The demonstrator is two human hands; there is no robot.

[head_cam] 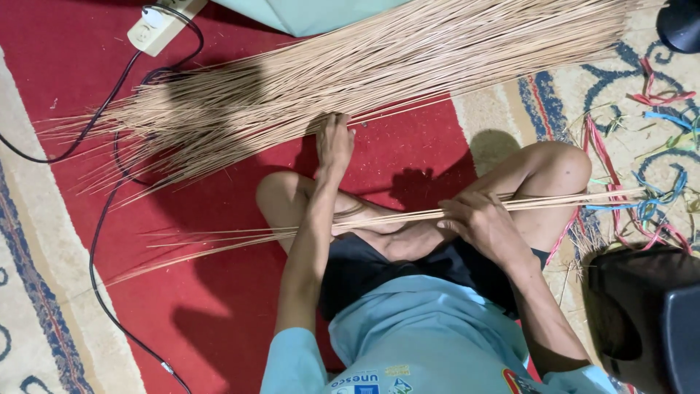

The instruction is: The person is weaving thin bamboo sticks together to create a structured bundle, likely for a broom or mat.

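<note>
Head view looks down at me sitting cross-legged on the red carpet (219,292). My left hand (334,142) is stretched forward and reaches the near edge of the big pile of sticks (350,73), thin pale ones that lie fanned across the carpet in front of me. The fingers (343,120) of this hand are bent down into the sticks, but they are partly hidden there, so I cannot tell if they grip one stick or only touch the pile. My right hand (481,222) rests near my right knee and is closed around a small bundle of sticks (306,230). This bundle lies over my legs; its thin ends spread out to the left above the carpet, and the other ends pass the knee toward the right.

Beside the pile, at the top left, a white power strip (157,25) lies on the carpet, and a black cable (98,241) runs from it down along the left side. To the right of my knee, on the patterned mat (554,102), coloured plastic strings (649,197) are scattered, red, blue and green. A dark round container (627,306) stands close to my right elbow.
</note>
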